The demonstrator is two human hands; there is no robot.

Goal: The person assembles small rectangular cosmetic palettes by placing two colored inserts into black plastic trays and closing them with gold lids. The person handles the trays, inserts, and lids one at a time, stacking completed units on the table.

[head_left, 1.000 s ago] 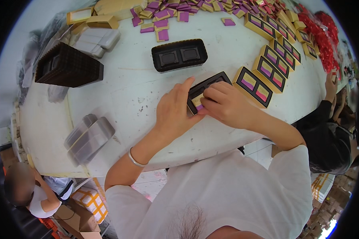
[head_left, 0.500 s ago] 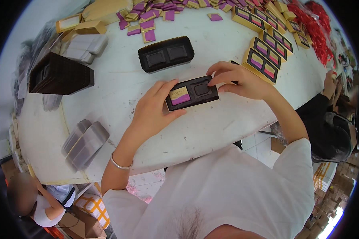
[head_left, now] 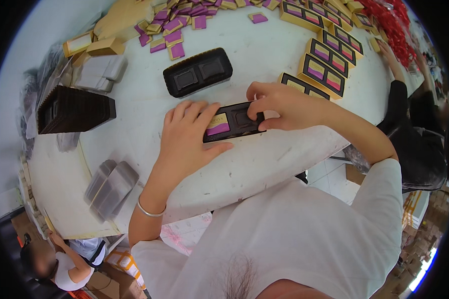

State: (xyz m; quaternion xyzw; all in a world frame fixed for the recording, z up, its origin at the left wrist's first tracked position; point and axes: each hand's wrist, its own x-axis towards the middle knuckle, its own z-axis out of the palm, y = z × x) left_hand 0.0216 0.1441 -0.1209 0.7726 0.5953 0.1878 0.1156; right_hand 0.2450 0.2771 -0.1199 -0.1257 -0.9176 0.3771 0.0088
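- In the head view, the black tray point(head_left: 241, 119) lies on the white table point(head_left: 149, 132) before the person, its long axis running nearly left to right, the right end tilted slightly away from the body; its open face points up.
- The left hand point(head_left: 182, 134) grips the tray's left end, fingers along the far side, thumb by the near edge.
- The right hand point(head_left: 282, 105) pinches the right end with bent fingers and thumb.
- A square piece point(head_left: 218, 124), gold and wavy purple, sits in the left compartment; the right has a moulded, rounded-square form.
- Beyond, a glossy ribbed plastic tray point(head_left: 197, 74) lies along a similar slant.
- Gold-walled oblong boxes point(head_left: 322, 75) stand at right; translucent, smooth-cornered lids point(head_left: 111, 189) lie at left.
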